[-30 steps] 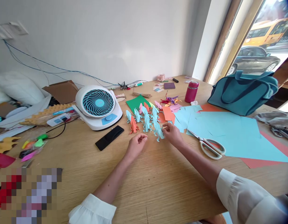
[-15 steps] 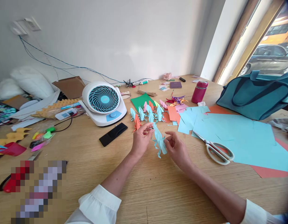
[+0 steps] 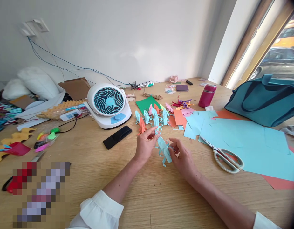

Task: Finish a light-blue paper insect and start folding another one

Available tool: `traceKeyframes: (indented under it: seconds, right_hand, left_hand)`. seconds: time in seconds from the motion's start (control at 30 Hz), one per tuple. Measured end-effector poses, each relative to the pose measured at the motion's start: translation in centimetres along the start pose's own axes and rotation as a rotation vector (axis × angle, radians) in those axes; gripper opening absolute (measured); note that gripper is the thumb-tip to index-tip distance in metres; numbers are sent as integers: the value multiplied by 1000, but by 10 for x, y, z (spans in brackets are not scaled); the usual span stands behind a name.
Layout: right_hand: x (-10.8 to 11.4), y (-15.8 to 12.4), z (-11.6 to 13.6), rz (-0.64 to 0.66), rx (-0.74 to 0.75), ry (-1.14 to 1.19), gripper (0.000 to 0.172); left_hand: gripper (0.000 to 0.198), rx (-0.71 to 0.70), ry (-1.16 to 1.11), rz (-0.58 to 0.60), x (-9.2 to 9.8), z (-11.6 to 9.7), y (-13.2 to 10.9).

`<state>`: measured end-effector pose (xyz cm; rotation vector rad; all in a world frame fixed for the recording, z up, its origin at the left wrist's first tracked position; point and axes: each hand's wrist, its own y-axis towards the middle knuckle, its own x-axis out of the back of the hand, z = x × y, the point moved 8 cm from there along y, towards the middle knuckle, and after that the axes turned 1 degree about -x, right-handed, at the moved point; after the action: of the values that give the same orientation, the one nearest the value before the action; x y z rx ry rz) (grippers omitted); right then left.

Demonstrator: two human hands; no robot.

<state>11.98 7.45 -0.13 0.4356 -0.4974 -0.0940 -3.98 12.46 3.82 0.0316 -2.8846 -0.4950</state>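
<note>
"What's on your left?"
"A white desk fan (image 3: 110, 101) with blue blades, and a black phone (image 3: 117, 137) lying flat just in front of it."
"And your left hand?"
"My left hand (image 3: 145, 144) has thumb and forefinger close together at the far end of a light-blue origami insect (image 3: 164, 148). Whether they grip it, I can't tell."
"Where's the insect, exactly?"
"Between my hands, nearer me than the cluster of other origami insects (image 3: 165, 117), blue, orange and pink. I can't tell whether its legs touch the wooden table (image 3: 137, 197)."
"Your right hand?"
"My right hand (image 3: 182, 156) is pinching the insect's right side between thumb and finger."
"Further right?"
"A magenta bottle (image 3: 207, 96) towards the back, scissors (image 3: 219, 152) with white handles at the edge of a light-blue paper sheet (image 3: 244, 135), then a teal bag (image 3: 263, 100) behind it."
</note>
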Motion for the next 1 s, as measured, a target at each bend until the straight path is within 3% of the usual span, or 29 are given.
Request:
traceKeyframes:
  seconds: [0.07, 0.2, 0.37, 0.53, 0.67, 0.73, 0.83, 1.0]
  right_hand:
    - [-1, -1, 1, -7, 7, 9, 25]
    - [-2, -1, 4, 10, 2, 47, 26]
    - [-3, 4, -2, 122, -125, 95, 32]
    - [11, 13, 0, 72, -80, 23, 26]
    - [26, 15, 11, -80, 43, -146, 30]
    - [30, 14, 18, -119, 93, -185, 23]
    - [29, 14, 25, -108, 117, -157, 8]
    - [27, 15, 28, -78, 66, -85, 9]
  left_hand:
    - [36, -14, -40, -28, 2, -1, -1]
    - [20, -44, -19, -38, 3, -2, -2]
    - [20, 45, -34, 24, -4, 2, -6]
    - [21, 93, -38, 97, -13, -3, -11]
    - [18, 64, 15, 111, -15, -12, -15]
    - [17, 27, 44, 122, -17, -17, -17]
    - [18, -18, 58, 146, -20, -22, -20]
    - [25, -43, 75, 142, -20, -24, -22]
